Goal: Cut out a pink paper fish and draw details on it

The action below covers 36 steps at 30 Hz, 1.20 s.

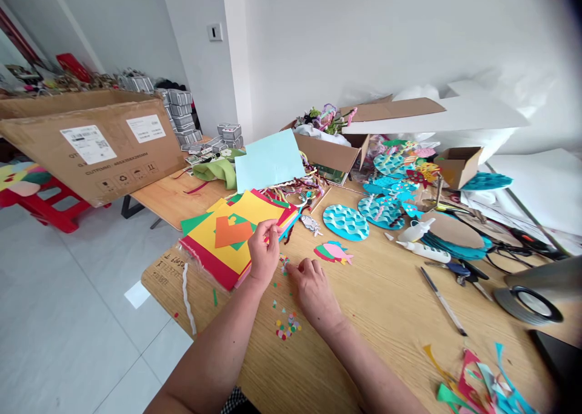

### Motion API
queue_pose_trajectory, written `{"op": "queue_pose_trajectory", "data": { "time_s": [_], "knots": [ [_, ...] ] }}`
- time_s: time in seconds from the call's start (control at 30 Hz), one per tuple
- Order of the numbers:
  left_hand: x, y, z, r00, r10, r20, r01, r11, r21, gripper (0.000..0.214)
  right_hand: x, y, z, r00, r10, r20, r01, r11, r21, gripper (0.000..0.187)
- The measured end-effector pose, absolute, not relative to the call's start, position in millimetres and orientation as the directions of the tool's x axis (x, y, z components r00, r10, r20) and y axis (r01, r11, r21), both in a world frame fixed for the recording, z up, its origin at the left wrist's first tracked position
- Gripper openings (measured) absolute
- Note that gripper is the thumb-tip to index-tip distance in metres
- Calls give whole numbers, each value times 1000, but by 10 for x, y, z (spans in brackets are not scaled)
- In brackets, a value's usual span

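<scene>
My left hand (265, 250) is raised beside the stack of coloured paper (200, 235), its fingers curled and pressed together. Whether anything tiny is between them I cannot make out. My right hand (314, 288) rests low on the table with bent fingers, its fingertips at a small group of coloured paper bits (284, 263). What it pinches, if anything, is hidden. Closer to me lies a scatter of round paper dots (287, 328) in several colours. Beyond the right hand are pink and green paper fish cutouts (334, 252) and a fish drawing (311, 224). An orange paper piece (233, 232) tops the stack.
Blue wavy-patterned discs (345, 222), glue bottles (425, 251), a pen (443, 300), scissors (475, 276) and a tape roll (527, 305) lie to the right. Paper scraps (482, 380) sit front right. A large carton (95, 153) stands at left, and a craft-filled box (331, 153) behind.
</scene>
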<state>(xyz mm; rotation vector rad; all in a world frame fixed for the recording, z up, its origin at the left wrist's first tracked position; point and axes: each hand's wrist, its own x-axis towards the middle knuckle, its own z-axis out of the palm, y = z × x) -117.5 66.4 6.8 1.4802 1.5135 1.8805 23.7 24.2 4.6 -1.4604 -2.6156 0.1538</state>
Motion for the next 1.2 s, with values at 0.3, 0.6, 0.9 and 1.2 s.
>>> {"op": "queue_pose_trajectory", "data": {
  "time_s": [0.3, 0.6, 0.9, 1.2],
  "knots": [
    [-1180, 665, 73, -401, 762, 508, 376, -368, 850, 20, 238, 241, 55, -535, 839, 98, 816, 543, -199, 38],
    [-1230, 743, 16, -120, 902, 415, 555, -286, 781, 12, 308, 277, -18, -534, 824, 188, 770, 566, -293, 45],
    [-1382, 461, 186, 204, 940, 273, 796, -322, 513, 25, 360, 308, -5, -540, 814, 212, 744, 580, -331, 42],
    [-1396, 315, 6, 348, 913, 213, 820, -407, 402, 26, 350, 185, -31, -602, 778, 180, 730, 627, -271, 26]
  ]
}}
